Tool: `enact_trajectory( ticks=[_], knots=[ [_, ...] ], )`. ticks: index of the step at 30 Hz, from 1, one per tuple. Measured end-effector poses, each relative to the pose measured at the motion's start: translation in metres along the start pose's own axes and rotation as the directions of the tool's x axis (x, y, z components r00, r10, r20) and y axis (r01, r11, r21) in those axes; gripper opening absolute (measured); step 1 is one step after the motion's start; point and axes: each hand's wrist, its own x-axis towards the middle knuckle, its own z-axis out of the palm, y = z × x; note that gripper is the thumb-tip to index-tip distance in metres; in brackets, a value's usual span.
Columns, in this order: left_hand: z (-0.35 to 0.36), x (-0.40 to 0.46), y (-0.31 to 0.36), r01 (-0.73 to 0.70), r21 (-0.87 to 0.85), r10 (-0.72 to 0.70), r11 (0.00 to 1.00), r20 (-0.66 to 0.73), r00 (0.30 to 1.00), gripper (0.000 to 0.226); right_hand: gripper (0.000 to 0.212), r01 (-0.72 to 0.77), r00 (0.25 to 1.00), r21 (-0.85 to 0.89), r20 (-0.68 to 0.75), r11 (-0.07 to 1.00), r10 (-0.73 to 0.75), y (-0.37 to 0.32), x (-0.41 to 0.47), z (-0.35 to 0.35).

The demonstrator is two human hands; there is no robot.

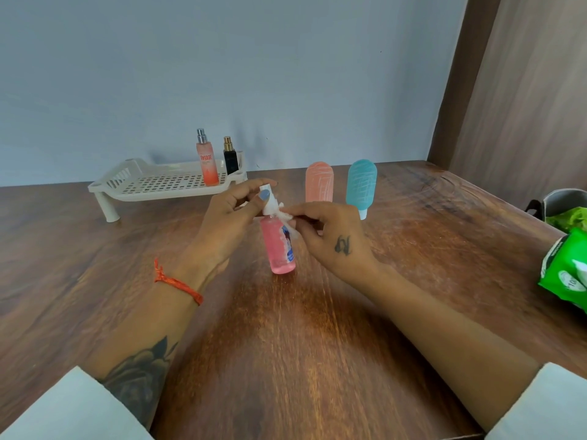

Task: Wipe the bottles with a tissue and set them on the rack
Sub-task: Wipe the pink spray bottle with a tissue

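At the middle of the table (286,360), the left hand (228,214) is closed around the white spray head of a pink bottle (279,249), thumb pressed on the front of it, so the bottle hangs tilted above the wood and its body is free for wiping. The right hand (330,236) pinches a small white tissue (287,217) against the bottle's neck, fingertips together; this seems the reason for the high grip of the other hand. The tissue is mostly hidden between the fingers, and the label on the bottle is too blurred to read.

Behind the hands stand a peach bottle (319,182) and a teal bottle (361,185), both cap-down, probably waiting for their turn. Further left, the white rack (127,185) already holds an orange spray bottle (208,163) and a black bottle (230,158) at its right end (its left part is free). At the right edge, a green packet (565,274) and a grey container (562,201) are cut off.
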Motion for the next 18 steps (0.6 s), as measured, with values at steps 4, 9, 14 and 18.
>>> enact_trajectory(
  ticks=[4,9,14,18],
  knots=[
    [0.001,0.000,0.000,0.001,0.007,-0.001,1.000,0.018,1.000,0.022,0.020,-0.113,0.993,0.017,0.022,0.993,0.112,0.006,0.002,-0.001],
    [0.001,-0.001,0.001,0.008,-0.020,-0.008,1.000,-0.004,1.000,0.018,0.015,0.170,0.974,-0.122,-0.127,0.978,-0.186,-0.006,0.000,0.002],
    [0.002,-0.003,0.001,-0.002,-0.004,0.002,1.000,-0.033,0.999,0.016,0.015,0.304,0.949,-0.217,-0.020,0.927,-0.316,-0.010,-0.002,0.007],
    [0.003,-0.003,0.003,-0.015,0.014,0.015,1.000,-0.009,1.000,0.017,0.011,0.238,0.965,-0.122,-0.081,0.964,-0.248,-0.005,0.001,0.006]
  ],
)
